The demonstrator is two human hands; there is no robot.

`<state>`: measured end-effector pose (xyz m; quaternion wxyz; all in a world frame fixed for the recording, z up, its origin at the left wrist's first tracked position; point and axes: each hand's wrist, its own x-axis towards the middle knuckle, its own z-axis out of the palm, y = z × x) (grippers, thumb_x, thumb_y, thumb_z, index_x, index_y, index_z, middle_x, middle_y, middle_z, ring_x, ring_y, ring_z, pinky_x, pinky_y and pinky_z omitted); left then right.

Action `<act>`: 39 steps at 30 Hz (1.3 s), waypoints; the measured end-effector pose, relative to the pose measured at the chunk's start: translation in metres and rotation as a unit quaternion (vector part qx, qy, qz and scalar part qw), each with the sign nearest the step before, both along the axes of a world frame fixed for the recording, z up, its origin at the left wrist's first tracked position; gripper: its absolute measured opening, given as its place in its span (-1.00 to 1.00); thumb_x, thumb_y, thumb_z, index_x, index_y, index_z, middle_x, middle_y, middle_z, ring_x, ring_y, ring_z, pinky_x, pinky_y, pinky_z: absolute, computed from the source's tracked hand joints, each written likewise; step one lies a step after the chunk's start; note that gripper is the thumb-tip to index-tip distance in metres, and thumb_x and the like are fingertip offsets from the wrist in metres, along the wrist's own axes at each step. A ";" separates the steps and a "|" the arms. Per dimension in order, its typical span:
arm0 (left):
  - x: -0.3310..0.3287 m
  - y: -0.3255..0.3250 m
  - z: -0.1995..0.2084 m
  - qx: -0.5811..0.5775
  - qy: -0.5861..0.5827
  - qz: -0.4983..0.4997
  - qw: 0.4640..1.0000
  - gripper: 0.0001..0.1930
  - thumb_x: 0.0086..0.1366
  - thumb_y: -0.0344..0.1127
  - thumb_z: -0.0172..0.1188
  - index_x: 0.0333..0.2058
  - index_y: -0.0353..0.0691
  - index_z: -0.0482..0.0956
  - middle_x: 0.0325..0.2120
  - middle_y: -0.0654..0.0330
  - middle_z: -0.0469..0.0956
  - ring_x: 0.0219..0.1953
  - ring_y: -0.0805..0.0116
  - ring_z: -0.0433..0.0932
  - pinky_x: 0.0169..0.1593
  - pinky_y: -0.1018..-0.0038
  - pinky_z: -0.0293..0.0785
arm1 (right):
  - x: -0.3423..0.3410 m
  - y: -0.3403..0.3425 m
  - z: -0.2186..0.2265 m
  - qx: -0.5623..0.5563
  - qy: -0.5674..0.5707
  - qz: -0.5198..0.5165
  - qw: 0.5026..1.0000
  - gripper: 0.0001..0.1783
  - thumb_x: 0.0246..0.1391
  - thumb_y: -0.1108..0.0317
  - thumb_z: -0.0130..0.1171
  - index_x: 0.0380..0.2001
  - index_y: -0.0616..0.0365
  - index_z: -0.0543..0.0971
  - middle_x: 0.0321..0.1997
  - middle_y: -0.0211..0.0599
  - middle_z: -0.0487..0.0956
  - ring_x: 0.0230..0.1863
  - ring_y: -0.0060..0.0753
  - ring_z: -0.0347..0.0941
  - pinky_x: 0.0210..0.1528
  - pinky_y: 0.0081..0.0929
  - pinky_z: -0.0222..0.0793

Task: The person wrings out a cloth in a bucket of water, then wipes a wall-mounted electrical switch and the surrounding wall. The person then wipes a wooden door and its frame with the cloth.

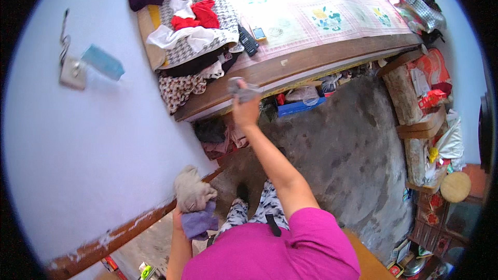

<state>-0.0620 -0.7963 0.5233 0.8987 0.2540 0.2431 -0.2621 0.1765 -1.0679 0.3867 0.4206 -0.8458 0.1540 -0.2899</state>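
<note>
Right hand (245, 110) clenched on a crumpled grey cloth (241, 89), raised before the wooden bed edge (311, 61). Left hand (179, 218) grasps 2 soft bunched cloths, beige (191, 191) above lilac (199, 223), beside the pale wall (78, 150).

At frame centre the right hand (245, 110) grips a small grey cloth (241, 88), perhaps a sock; lower left, the left hand (179, 221) clutches bundled beige and lilac cloths (194, 202).

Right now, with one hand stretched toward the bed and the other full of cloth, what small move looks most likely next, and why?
Probably lowering the small grey cloth onto the heap of clothes on the bed. The right hand holds it raised just short of the bed's wooden edge, beside that heap, while the left hand grips a beige and purple bundle low by the wall.
</note>
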 end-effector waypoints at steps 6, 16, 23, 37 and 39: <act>0.036 -0.063 -0.024 0.103 -0.028 0.041 0.993 -0.38 0.47 -0.10 -0.15 0.37 -0.37 0.21 0.33 -0.14 0.31 0.34 -0.17 0.31 0.41 -0.09 0.19 | 0.096 -0.003 -0.083 -0.269 0.025 0.274 0.923 -0.66 0.09 0.27 0.19 -0.04 -0.32 0.63 0.11 -0.34 0.53 0.14 -0.04 0.47 -0.17 -0.16 0.61; 0.102 -0.160 -0.026 0.002 0.117 0.124 0.985 -0.34 0.47 -0.04 -0.20 0.40 -0.35 0.16 0.34 -0.16 0.30 0.35 -0.18 0.31 0.39 -0.11 0.22 | 0.113 -0.413 -0.065 -0.306 0.218 0.002 0.927 -0.37 0.09 0.65 0.03 0.03 -0.43 0.66 0.12 -0.40 0.59 0.01 -0.10 0.52 0.05 -0.14 0.54; 0.120 -0.166 -0.036 0.143 0.058 0.091 0.984 -0.32 0.46 -0.03 -0.21 0.40 -0.36 0.14 0.33 -0.17 0.29 0.35 -0.22 0.30 0.41 -0.09 0.20 | 0.132 -0.525 -0.081 -0.139 0.330 -0.278 0.891 -0.62 0.17 0.28 0.14 0.06 -0.25 0.63 0.07 -0.13 0.60 0.01 0.08 0.56 0.04 0.06 0.50; 0.278 -0.279 -0.018 0.391 -0.124 -0.188 0.892 -0.24 0.12 -0.48 0.34 0.32 -0.20 0.27 0.16 0.08 0.48 0.21 0.21 0.47 0.28 0.25 0.41 | 0.130 -0.271 -0.109 -0.270 0.044 0.201 0.941 -0.52 0.07 0.38 0.17 0.06 -0.38 0.63 0.02 -0.52 0.61 -0.03 -0.29 0.54 -0.04 -0.31 0.57; 0.315 -0.318 -0.028 0.388 -0.142 -0.238 0.879 -0.22 0.09 -0.49 0.36 0.32 -0.16 0.29 0.14 0.12 0.49 0.16 0.27 0.49 0.24 0.31 0.41 | 0.130 -0.349 -0.090 -0.307 0.137 0.108 0.936 -0.51 0.08 0.43 0.19 0.07 -0.36 0.62 0.03 -0.56 0.59 -0.04 -0.29 0.49 -0.04 -0.30 0.60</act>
